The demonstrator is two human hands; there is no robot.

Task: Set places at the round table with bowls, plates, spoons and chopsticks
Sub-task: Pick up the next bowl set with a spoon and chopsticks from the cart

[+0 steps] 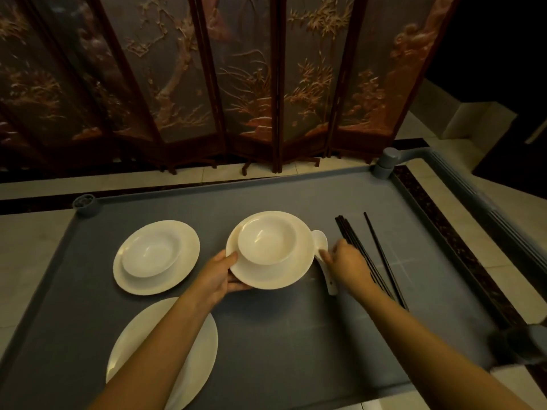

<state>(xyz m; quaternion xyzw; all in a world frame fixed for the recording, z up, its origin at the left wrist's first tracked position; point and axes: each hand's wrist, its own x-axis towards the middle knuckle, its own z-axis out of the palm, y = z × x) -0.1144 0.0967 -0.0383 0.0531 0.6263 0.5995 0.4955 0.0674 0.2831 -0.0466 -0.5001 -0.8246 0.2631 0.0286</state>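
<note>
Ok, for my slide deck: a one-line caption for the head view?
Left hand holds a plate carrying a bowl; right hand at the spoon beside it, chopsticks lying nearby.

Bowl on plate; spoon right; chopsticks farther right

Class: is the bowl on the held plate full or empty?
Empty: the bowl shows a bare white inside, upright on the plate the left hand grips.
</note>
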